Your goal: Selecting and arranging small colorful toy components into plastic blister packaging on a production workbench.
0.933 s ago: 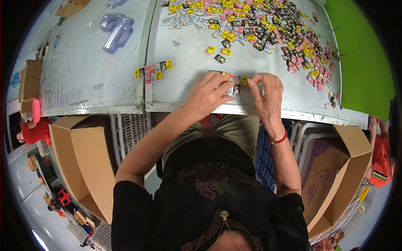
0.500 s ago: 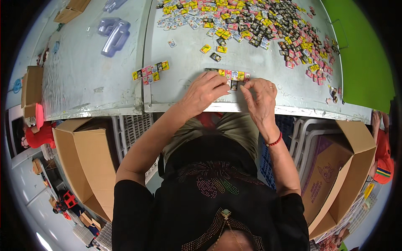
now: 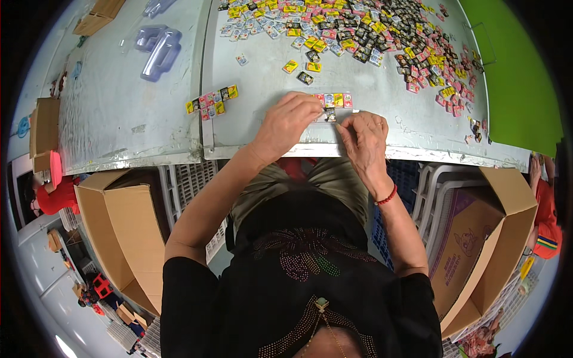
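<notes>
Right hand (image 3: 366,138) has shifted toward the tabletop (image 3: 239,132) edge, curled beside small pieces (image 3: 338,100). Left hand (image 3: 287,121) bends over some; both grips are unclear.

- You appear to be in a packing workshop or small factory room.
- Your broad, scuffed worktable (image 3: 256,68) carries a big loose heap of small coloured packets (image 3: 382,39).
- You have a large open left-hand carton (image 3: 134,221) and right-hand carton (image 3: 477,232) flanking you.
- Beside you stand slatted white crates (image 3: 194,185) and a blue crate (image 3: 382,238).
- You share the room with people in red (image 3: 57,197) at both edges.
</notes>
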`<state>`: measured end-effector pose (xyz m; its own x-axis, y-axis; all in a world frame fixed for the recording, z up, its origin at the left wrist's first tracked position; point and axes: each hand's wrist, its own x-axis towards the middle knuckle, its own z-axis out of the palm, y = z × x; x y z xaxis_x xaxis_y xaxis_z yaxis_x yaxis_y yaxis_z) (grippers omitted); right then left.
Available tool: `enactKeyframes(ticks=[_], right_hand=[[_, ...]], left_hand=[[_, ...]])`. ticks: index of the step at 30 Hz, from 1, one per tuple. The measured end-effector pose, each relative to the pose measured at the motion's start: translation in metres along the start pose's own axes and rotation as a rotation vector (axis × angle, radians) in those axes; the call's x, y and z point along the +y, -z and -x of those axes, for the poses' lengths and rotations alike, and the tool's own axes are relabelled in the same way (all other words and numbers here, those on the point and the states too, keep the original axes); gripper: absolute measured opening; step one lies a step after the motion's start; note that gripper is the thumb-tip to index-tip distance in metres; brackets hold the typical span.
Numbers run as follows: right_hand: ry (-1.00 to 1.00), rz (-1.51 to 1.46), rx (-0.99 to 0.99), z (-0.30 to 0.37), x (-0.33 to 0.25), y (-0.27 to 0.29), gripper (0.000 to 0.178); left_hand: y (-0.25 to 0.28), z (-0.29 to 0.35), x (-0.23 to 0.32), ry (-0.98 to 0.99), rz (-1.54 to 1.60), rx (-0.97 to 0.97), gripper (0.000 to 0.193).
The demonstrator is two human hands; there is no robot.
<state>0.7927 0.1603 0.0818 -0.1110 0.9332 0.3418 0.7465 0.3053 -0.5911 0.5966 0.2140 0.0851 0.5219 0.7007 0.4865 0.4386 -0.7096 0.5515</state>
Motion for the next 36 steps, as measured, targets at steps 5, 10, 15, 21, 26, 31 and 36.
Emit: enactKeyframes(ticks=[5,10,15,21,26,31,36], right_hand=[[-0.019,-0.056,0.036,0.001,-0.002,0.005,0.012],[-0.497,-0.834,-0.123,-0.004,-0.022,0.017,0.024],[-0.615,-1.068,-0.165,-0.005,-0.029,0.020,0.026],[-0.696,-1.147,-0.116,-0.001,-0.028,0.014,0.022],[-0.706,-1.145,-0.142,0.001,-0.029,0.014,0.023],[-0.737,-1.121,-0.175,0.002,-0.030,0.014,0.026],[-0.716,-1.147,-0.188,0.001,-0.031,0.013,0.035]], left_hand=[[0.009,-0.002,0.003,0.466,0.454,-0.028,0.014],[0.013,-0.010,0.014,0.637,0.924,-0.043,0.019],[0.016,-0.013,0.026,0.695,0.854,-0.108,0.019],[0.028,-0.017,0.049,0.427,0.398,-0.061,0.021],[0.033,-0.018,0.058,0.225,0.147,-0.139,0.030],[0.037,-0.020,0.063,0.230,0.122,-0.218,0.033],[0.035,-0.020,0.062,0.167,0.076,-0.198,0.035]])
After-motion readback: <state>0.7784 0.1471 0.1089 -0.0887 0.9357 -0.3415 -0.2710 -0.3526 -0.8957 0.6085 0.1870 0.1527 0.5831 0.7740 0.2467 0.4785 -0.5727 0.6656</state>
